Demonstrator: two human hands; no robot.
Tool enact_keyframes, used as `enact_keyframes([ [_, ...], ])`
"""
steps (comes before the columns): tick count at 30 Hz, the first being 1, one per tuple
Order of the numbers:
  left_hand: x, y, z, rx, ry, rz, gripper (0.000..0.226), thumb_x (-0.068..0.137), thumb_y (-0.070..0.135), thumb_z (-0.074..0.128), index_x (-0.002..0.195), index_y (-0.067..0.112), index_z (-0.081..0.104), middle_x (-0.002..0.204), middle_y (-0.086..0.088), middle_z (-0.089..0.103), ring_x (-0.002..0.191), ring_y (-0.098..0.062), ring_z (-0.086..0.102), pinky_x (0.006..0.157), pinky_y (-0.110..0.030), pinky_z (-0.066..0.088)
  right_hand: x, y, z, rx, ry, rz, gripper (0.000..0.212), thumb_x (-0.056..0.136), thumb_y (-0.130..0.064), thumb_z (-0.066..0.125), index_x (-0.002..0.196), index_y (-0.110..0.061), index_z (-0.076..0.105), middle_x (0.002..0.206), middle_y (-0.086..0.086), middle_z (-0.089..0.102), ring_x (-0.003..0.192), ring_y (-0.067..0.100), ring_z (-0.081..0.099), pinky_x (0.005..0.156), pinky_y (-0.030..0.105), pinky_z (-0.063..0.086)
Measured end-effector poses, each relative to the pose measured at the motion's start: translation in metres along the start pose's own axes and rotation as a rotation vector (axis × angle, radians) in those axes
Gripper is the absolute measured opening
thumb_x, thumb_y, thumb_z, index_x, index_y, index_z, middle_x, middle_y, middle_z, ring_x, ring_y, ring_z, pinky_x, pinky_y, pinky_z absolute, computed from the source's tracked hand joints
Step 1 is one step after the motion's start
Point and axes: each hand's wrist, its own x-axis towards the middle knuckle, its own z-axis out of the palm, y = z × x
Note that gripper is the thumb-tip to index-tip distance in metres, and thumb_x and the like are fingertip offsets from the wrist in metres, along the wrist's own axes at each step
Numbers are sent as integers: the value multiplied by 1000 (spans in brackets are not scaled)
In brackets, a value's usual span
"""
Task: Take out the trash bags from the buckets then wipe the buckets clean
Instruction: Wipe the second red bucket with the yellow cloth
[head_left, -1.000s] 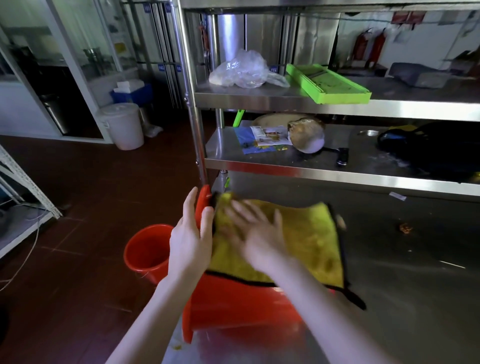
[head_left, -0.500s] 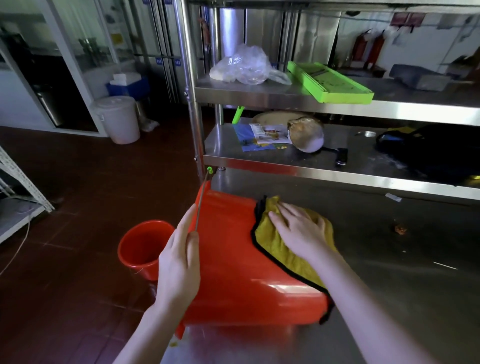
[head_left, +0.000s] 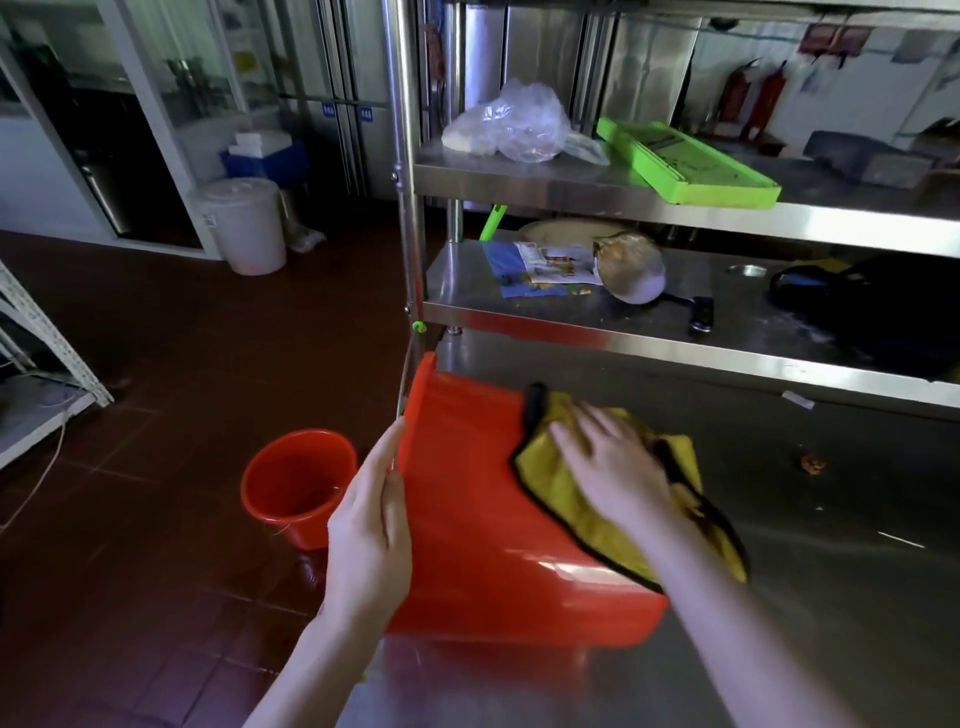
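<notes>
Bucket (head_left: 467, 519) sideways at table (head_left: 831, 597) edge

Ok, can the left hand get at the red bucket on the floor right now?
Probably yes: the floor bucket stands upright below and left of the left hand, nothing between them, though that hand is steadying the tipped bucket.

Nothing legible. Blue labels (head_left: 328, 110) on the cabinet doors left of the steel rack (head_left: 404, 156), a yellow sign (head_left: 242, 62) further left, and a printed packet (head_left: 550, 262) on its lower shelf, all too blurred to read.
</notes>
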Motion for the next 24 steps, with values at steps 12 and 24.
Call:
enact_keyframes([
  [12, -10, -17, 1, -57, -38, 42, 48, 98, 27, 33, 135, 57, 37, 81, -3, 65, 59, -1, 54, 60, -3, 37, -20, -116, 40, -140, 147, -431, 62, 96, -57, 16, 149, -30, 30, 160, -8, 20, 149, 19, 12, 114, 64, 11],
  [24, 109, 43, 26, 166, -219, -232, 64, 103, 18, 37, 149, 52, 9, 94, -14, 63, 73, -25, 62, 62, -34, 51, -50, -68, 52, -122, 236, -433, 61, 92, -65, 31, 149, -48, 18, 160, -16, 16, 149, 12, 6, 115, 63, 11],
])
